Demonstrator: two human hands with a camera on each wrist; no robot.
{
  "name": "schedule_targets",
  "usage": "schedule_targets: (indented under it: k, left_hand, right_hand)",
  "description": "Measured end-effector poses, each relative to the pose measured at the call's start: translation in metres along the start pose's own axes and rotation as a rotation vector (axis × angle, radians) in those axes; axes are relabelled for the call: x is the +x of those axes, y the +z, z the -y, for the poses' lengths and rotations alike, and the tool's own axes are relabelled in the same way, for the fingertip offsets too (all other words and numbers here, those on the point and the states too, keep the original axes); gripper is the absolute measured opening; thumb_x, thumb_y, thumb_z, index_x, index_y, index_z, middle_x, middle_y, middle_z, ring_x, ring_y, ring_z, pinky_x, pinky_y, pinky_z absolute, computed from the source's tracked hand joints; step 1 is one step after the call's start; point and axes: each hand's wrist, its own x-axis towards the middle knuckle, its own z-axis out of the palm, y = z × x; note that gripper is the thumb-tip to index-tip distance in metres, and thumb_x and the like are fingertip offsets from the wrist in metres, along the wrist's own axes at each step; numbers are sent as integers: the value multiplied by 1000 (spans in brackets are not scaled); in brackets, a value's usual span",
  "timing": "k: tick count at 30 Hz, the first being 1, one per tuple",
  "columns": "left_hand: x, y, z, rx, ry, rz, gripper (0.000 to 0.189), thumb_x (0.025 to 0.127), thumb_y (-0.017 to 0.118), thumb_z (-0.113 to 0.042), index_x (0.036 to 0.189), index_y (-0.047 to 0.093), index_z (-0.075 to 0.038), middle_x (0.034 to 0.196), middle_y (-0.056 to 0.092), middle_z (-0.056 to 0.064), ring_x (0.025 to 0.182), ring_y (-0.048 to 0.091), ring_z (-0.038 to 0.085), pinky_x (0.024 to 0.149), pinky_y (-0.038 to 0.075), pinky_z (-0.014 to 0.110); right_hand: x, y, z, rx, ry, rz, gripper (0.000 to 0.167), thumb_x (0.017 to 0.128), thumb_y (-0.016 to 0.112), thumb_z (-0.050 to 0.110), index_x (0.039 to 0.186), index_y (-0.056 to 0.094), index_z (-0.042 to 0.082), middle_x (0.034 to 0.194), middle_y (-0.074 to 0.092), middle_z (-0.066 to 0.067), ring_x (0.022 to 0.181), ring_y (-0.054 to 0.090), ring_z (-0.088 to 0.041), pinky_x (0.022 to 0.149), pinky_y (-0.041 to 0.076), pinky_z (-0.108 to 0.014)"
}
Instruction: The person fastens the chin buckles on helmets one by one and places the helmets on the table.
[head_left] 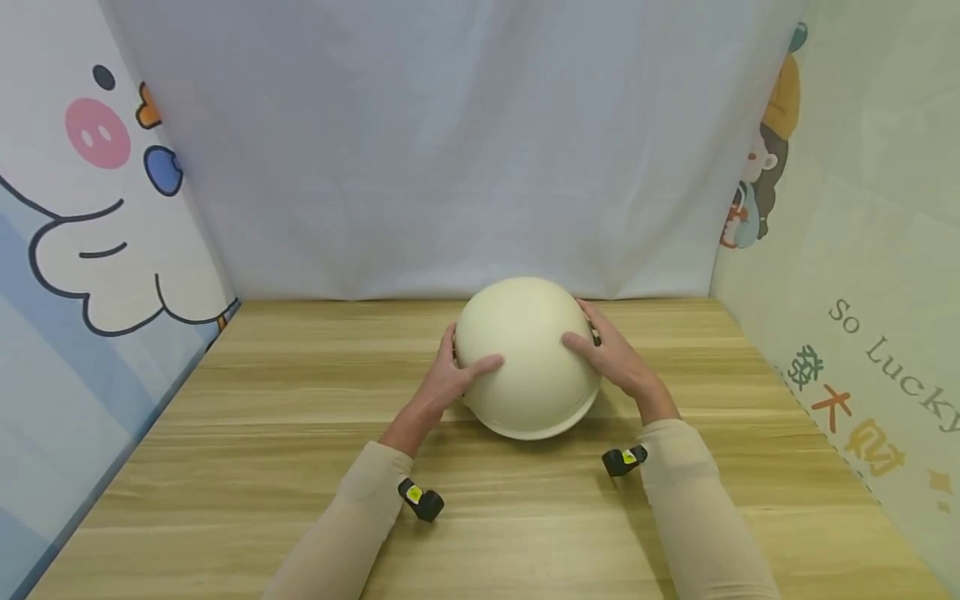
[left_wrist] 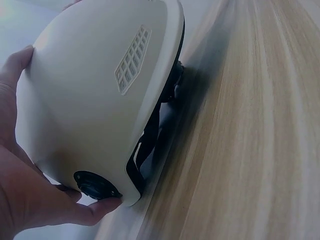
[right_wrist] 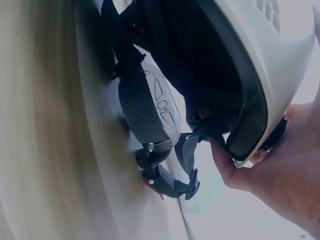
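A cream hard-shell helmet (head_left: pixel 528 367) is between the two hands, its smooth dome facing up and toward me in the head view. My left hand (head_left: pixel 450 379) grips its left side, thumb over the shell. On the opposite side my right hand (head_left: pixel 615 358) holds it, with the thumb on the dome and the fingers around the edge. The left wrist view shows a grid vent (left_wrist: pixel 133 61) and a round black fitting (left_wrist: pixel 95 185) by the fingertips. Under the raised rim, in the right wrist view, hang a black chin strap (right_wrist: pixel 137 107) and a pale chin cup (right_wrist: pixel 162 102).
The wooden table (head_left: pixel 300 375) spreads out beneath the helmet. A pale curtain (head_left: pixel 450 150) hangs behind its far edge. Printed panels stand at either side, a cartoon one (head_left: pixel 112 250) on the left and a lettered one (head_left: pixel 862 250) on the right.
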Motion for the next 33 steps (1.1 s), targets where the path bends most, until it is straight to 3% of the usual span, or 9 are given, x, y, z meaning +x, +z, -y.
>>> schedule_targets:
  k: [9, 15, 20, 26, 33]
  left_hand:
    - [1, 0, 2, 22, -2, -46, 116, 64, 76, -61, 149, 7, -22, 147, 22, 8, 126, 36, 29, 98, 33, 48]
    - [1, 1, 2, 33, -13, -49, 116, 62, 75, -63, 148, 10, -22, 146, 24, 6, 125, 36, 28, 98, 34, 47]
    - [0, 0, 1, 20, -1, -15, 108, 66, 74, -62, 148, 12, -25, 146, 23, 7, 127, 35, 29, 98, 33, 49]
    - [0, -2, 0, 17, -8, 28, 101, 73, 71, -57, 149, 11, -27, 151, 16, 6, 133, 24, 30, 98, 32, 52]
    - [-14, -4, -20, 18, -29, 57, 94, 83, 68, -43, 151, 8, -18, 153, 11, 10, 135, 19, 35, 95, 35, 54]
  right_hand:
    - [-2, 2, 1, -16, -1, 25, 72, 90, 54, 48, 149, 16, 31, 152, 15, -4, 131, 24, -38, 88, 37, -60]
    - [-3, -1, -1, -47, 1, 9, 69, 89, 55, 49, 147, 19, 37, 151, 18, 1, 131, 26, -36, 87, 39, -59]
    - [-4, -3, -4, -36, 16, 25, 63, 93, 50, 46, 147, 17, 40, 151, 19, -4, 129, 28, -38, 87, 39, -59]
    - [-11, -4, 13, -32, 22, 63, 57, 100, 36, 39, 150, 12, 24, 153, 10, -10, 134, 17, -39, 97, 25, -62]
    - [-17, -4, 23, -45, 28, 63, 60, 100, 39, 36, 150, 14, 16, 153, 11, -11, 134, 17, -38, 98, 25, -61]
